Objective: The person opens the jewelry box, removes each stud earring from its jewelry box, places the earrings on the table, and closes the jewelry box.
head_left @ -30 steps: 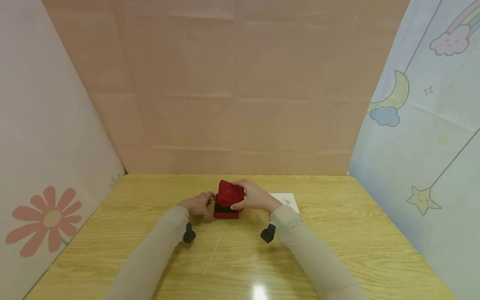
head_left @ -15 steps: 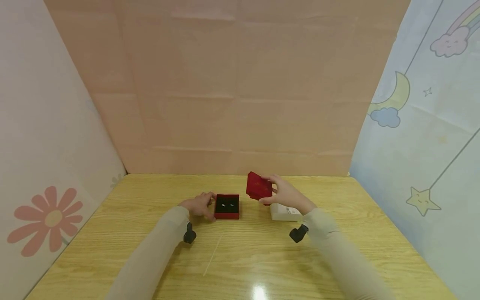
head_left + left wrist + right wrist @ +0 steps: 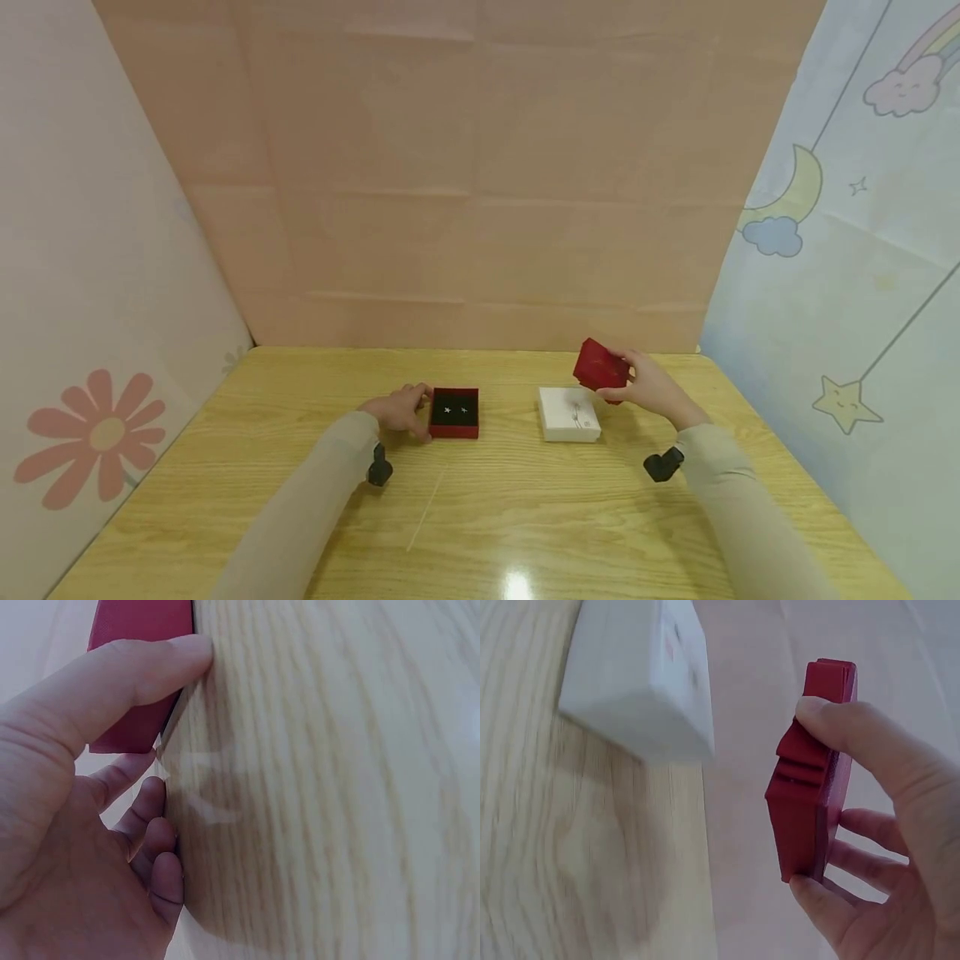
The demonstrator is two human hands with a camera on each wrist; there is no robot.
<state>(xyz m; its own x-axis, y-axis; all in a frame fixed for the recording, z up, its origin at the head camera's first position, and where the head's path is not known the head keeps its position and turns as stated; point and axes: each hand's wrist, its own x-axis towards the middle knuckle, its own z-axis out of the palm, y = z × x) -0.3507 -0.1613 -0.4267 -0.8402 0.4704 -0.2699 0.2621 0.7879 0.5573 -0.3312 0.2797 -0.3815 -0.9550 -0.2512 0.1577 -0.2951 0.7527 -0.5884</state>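
Note:
A red jewelry box base stands on the table, its black insert facing up with two small star-shaped silver pieces on it. My left hand grips this base at its left end; in the left wrist view the thumb lies along the red wall and the index fingertip meets its lower corner. Over on the right, my right hand pinches the red box lid above the table, tilted, between thumb and fingers. The right wrist view shows the lid's red side and stepped edge.
A white box with a printed drawing on top sits between the base and my right hand. Behind the wooden table rises a tan backdrop. Patterned panels flank both sides.
My right hand has lifted the red lid off the base and carried it rightward past the white box, uncovering the black insert. My left hand stays at the base.

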